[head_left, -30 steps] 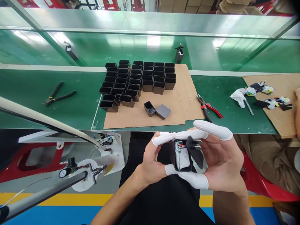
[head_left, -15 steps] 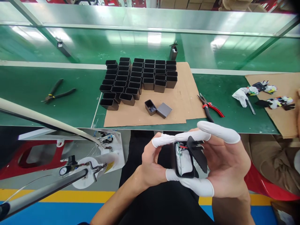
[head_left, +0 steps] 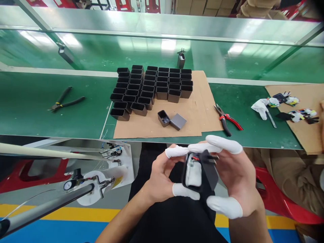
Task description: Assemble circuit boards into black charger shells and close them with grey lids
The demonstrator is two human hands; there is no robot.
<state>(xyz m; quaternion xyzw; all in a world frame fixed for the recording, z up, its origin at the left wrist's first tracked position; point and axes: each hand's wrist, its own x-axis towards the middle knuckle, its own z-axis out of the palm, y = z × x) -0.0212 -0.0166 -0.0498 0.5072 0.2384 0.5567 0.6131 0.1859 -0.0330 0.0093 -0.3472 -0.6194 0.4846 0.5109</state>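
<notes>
My left hand (head_left: 162, 172), with white finger cots on its tips, pinches a black plastic charger housing (head_left: 183, 175) between thumb and fingers. The open side of the housing faces me, and a white-wrapped insert (head_left: 194, 173) with a red wire sits inside. A black plug cover (head_left: 209, 168) with metal prongs hangs tilted at its right side. My right hand (head_left: 235, 175) is spread around that side, fingers apart. One of its cotted fingertips reaches the housing's top edge, while its thumb stands clear of the housing.
Rows of open black housings (head_left: 139, 108) stand on cardboard (head_left: 152, 130). Nearer lie a small open housing (head_left: 164, 118) and a grey block (head_left: 178, 121). Red-handled pliers (head_left: 225, 119) lie right, black-handled cutters (head_left: 62, 101) left. Wired assemblies (head_left: 301, 114) lie far right beside a person's clothing (head_left: 286, 175).
My right thumb has come away from the housing's lower edge, and the right hand has shifted slightly left. The housing has moved a little left and turned, its cover now more upright.
</notes>
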